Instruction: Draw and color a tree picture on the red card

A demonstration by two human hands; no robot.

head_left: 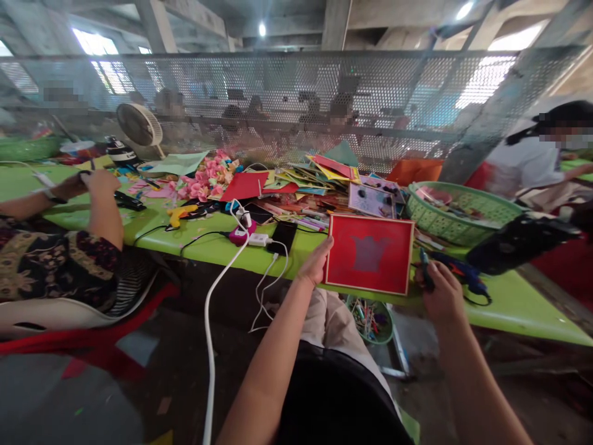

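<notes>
My left hand (pixel 315 262) grips the left edge of a red card (pixel 369 254) with a pale border and a grey crown-like shape in its middle, held upright over the near edge of the green table (pixel 217 246). My right hand (pixel 440 290) is at the card's lower right corner and is closed around a small dark tool (pixel 425 267). A blue glue gun (pixel 466 273) lies on the table just right of that hand.
A heap of coloured paper (pixel 319 176) and pink paper flowers (pixel 208 176) covers the table's middle. A green basket (pixel 456 213) stands at right, a phone (pixel 283 235) and white cables at the front. A seated person (pixel 60 247) works at left, another at far right. Mesh fence behind.
</notes>
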